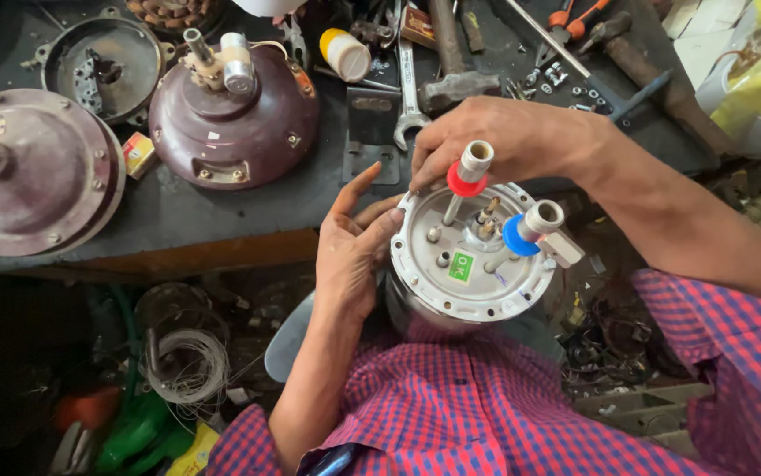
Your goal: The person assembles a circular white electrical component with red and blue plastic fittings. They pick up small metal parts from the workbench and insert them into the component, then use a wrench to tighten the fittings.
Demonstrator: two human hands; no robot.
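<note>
both hands (416, 194) on round tank flange (473, 264) — steadying

The person wore a shirt (477, 405) in a small red and blue check, with short sleeves that ended above the elbows. Both forearms were bare, and the 2 hands, left hand (352, 251) and right hand (495, 132), carried no gloves, rings or watch that could be seen.

Dark workbench (222, 207), maroon motor housings (232, 115) (two), wrench (409, 84), hammer (451, 62), small yellow-capped bottle (345, 55), scattered nuts (557, 75)
</note>
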